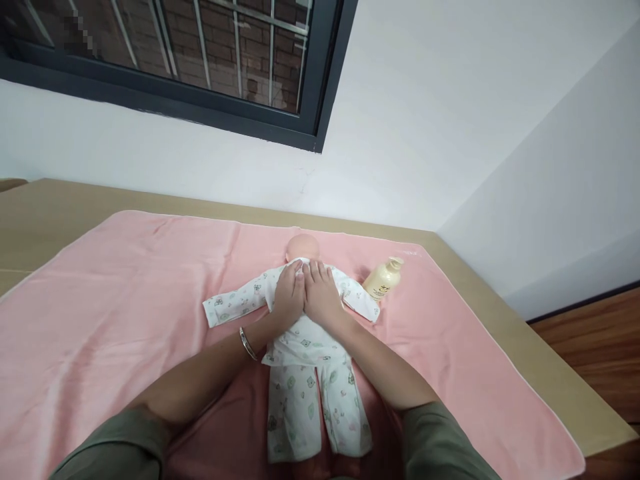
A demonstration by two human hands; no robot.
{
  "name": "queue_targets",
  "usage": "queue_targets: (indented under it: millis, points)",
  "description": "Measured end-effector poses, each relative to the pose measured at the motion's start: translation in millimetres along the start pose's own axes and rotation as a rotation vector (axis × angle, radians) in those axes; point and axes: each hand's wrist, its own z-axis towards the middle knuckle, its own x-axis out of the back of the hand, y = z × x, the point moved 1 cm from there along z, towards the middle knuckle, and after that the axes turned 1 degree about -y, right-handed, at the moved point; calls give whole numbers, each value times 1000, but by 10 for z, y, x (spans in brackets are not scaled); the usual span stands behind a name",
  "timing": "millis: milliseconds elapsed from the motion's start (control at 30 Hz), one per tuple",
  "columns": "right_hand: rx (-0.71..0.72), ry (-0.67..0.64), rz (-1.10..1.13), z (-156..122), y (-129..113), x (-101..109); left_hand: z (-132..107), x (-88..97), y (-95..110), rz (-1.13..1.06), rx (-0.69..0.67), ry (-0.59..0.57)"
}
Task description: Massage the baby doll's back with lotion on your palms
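A baby doll [303,247] lies face down or face up, I cannot tell which, its head toward the wall. It wears a white printed top [306,343] with the sleeves spread out and matching trousers [294,413]. My left hand [289,293] rests flat on the upper body of the doll, fingers stretched toward the head. Beside it, touching, my right hand [321,293] lies flat on the same cloth. Neither hand grasps anything. Close to the doll's right-side sleeve is a pale yellow bottle [384,279], tilted in view.
Under the doll a pink mat [125,313] with some creases covers much of the wooden table [65,200]. Behind the table rises a white wall [400,133] with a dark-framed, barred window [320,80]. Brown wood panelling [600,347] shows at the right.
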Motion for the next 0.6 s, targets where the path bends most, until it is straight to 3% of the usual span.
queue_targets:
  millis: [133, 233, 367, 500, 600]
  points:
    - [87, 8, 23, -359, 29, -41, -5, -5, -21, 19, -22, -24]
    - [40, 21, 111, -460, 184, -10, -20, -5, -4, 66, -50, -12]
    - [-122, 48, 179, -312, 323, 77, -57, -10, 45, 269, -171, 20]
    - [-79, 22, 233, -99, 274, 166, -85, -12, 77, 406, -264, 13]
    - [-73, -4, 218, 17, 250, 208, -81, -13, 66, 483, -234, -3]
